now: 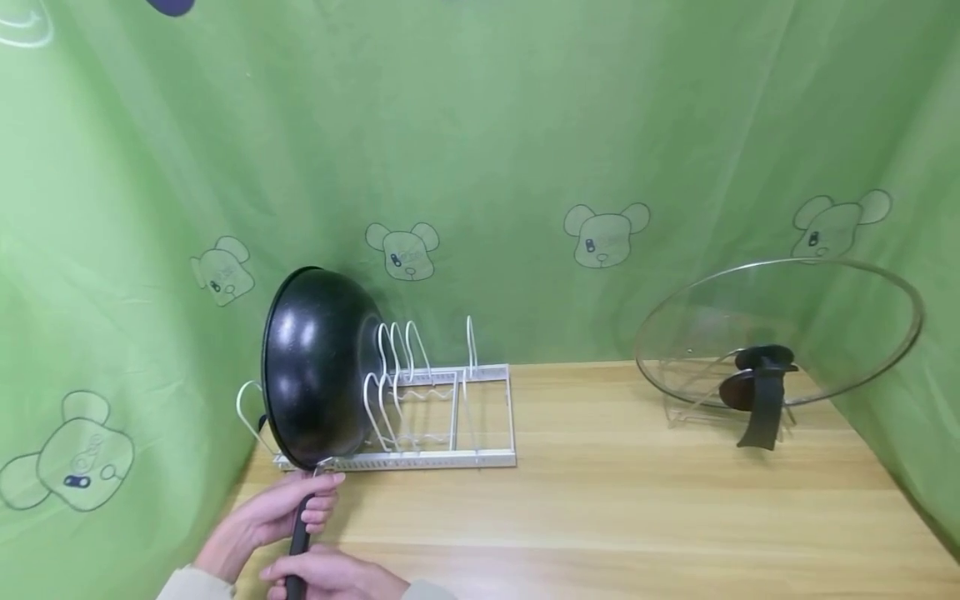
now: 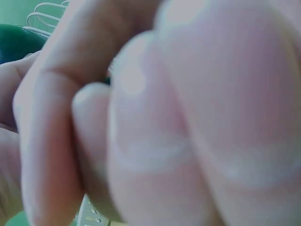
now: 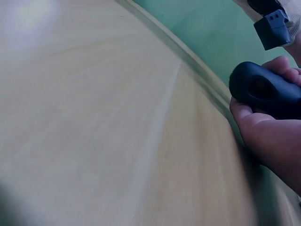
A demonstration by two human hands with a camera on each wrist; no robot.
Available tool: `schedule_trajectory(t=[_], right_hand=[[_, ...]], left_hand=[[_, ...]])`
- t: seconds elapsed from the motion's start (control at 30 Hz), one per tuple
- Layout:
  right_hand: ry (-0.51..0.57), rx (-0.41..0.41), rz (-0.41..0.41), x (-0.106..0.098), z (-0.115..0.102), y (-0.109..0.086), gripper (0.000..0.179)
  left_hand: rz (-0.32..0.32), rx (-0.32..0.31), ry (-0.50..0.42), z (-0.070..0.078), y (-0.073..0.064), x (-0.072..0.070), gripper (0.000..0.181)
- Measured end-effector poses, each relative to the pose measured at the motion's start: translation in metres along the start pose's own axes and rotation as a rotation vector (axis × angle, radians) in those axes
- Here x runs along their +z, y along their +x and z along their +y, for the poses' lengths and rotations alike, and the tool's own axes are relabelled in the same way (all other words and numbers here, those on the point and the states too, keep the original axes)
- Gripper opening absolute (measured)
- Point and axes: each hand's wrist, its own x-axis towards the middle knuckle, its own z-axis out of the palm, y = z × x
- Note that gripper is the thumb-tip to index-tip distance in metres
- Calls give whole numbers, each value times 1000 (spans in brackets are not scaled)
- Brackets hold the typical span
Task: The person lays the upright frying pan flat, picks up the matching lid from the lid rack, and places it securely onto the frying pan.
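A black wok [image 1: 318,358] stands on its side in the left part of a white wire rack [image 1: 465,458], its rounded base against the upright loops. Its black handle [image 1: 299,537] points toward me. My left hand [image 1: 281,510] grips the handle close to the wok's rim. Lower down, my right hand [image 1: 333,573] holds the handle nearer its end. In the left wrist view, curled fingers [image 2: 150,117] fill most of the picture. The rounded handle end [image 3: 258,87] shows in the right wrist view, with the right hand [image 3: 268,134] around it.
At the right, a large glass lid [image 1: 840,333] with a black knob leans on a wire stand [image 1: 693,408]. The wooden table [image 1: 637,508] extends in front of both. Green curtain cloth [image 1: 510,167] with bear faces encloses the back and sides.
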Motion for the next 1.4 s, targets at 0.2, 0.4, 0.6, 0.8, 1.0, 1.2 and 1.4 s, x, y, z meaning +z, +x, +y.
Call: schedule_trajectory(t=[0.2, 0.4, 0.6, 0.8, 1.0, 1.2, 1.4], right_hand=[[76, 2, -22, 5, 2, 1, 29], [191, 66, -28, 9, 3, 5, 34], [184, 8, -14, 10, 5, 7, 36], [119, -10, -45, 9, 5, 8, 38], [149, -42, 24, 15, 4, 7, 36], [174, -84, 115, 20, 7, 7, 38], [162, -99, 168, 21, 10, 6, 39]], left_hand=[[-13, 17, -15, 0, -2, 0, 36], [-12, 14, -15, 1, -1, 0, 35], [-18, 10, -30, 1, -1, -1, 35], [-15, 7, -28, 2, 0, 0, 35], [13, 12, -20, 2, 1, 2, 35], [33, 12, -16, 3, 1, 2, 35], [45, 12, 2, 4, 1, 3, 35]])
